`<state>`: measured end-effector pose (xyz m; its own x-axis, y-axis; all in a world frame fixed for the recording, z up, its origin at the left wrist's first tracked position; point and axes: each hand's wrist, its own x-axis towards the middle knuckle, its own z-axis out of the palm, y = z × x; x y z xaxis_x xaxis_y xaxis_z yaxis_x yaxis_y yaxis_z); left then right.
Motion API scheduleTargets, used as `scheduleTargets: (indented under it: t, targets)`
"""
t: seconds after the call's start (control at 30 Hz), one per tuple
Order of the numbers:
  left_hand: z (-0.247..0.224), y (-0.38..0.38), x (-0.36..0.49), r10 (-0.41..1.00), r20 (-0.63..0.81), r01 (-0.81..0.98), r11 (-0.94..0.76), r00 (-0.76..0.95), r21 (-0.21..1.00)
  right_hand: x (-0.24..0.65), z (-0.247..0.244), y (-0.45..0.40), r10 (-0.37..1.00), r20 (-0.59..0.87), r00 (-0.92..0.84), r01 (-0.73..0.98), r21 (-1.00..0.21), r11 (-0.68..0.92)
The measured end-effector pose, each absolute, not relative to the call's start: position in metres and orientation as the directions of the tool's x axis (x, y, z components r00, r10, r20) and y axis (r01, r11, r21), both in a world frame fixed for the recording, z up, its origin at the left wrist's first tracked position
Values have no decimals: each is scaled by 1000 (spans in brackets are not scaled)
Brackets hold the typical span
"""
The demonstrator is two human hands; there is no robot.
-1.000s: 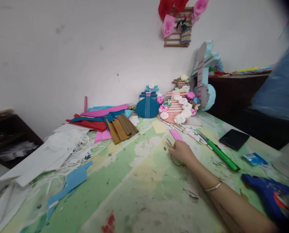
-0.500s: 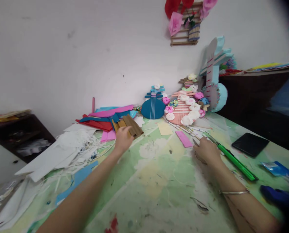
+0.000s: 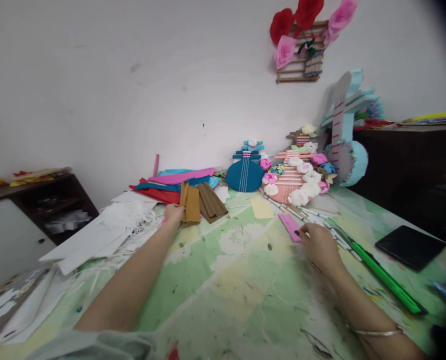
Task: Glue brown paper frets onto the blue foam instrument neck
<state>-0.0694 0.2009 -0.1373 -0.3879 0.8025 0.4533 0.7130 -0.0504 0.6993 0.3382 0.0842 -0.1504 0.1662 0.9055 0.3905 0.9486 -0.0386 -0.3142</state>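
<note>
My left hand is closed on the left edge of a folded piece of mustard crepe paper. A folded brown crepe paper lies just right of it. On the right, my right hand rests low over the table with curled fingers. Its thumb and fingertips are at the near end of a pink strip; whether they grip anything is hidden. A cream paper square lies between the brown paper and the strip.
Coloured papers and white sheets with shreds cover the left. A blue lute-shaped craft and a flowered pink one stand by the wall. Several sticks, a green cutter and a black tablet lie at right.
My left hand has shifted left, drawing the mustard crepe paper away from the brown one. My right hand has come closer to the pink strip. The camera view has turned slightly.
</note>
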Motion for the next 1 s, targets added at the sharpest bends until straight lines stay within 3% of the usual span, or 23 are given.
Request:
scheduleTargets:
  t: [0.13,0.37,0.6,0.7,0.77,0.83,0.93,1.0]
  targets:
    - [-101,202,-98,802,374,601,-23,-466,799,336,-147,83,885,437,161,892,-447,58]
    - [-41,168,-108,832,385,388,-226,-400,893,327,-150,79,898,425,112,705,-671,230]
    - [-35,112,-55,976,210,78,-205,-60,976,302,-154,75,954,297,-23,369,-885,285]
    - [-51,86,-19,988,132,8,-133,84,991,279,-153,66,958,242,-157,184,-946,269]
    - [-65,69,5,970,66,-147,-32,232,989,265,-151,56,950,216,-224,71,-969,237]
    - [-80,53,28,936,19,-234,68,352,970,254,-149,47,938,163,-305,-138,-982,126]
    - [-99,35,54,864,-24,-265,180,503,947,247,-145,36,905,125,-407,-423,-904,-65]
    - [-108,31,64,850,-36,-260,201,526,945,248,-142,33,926,98,-366,-474,-875,-95]
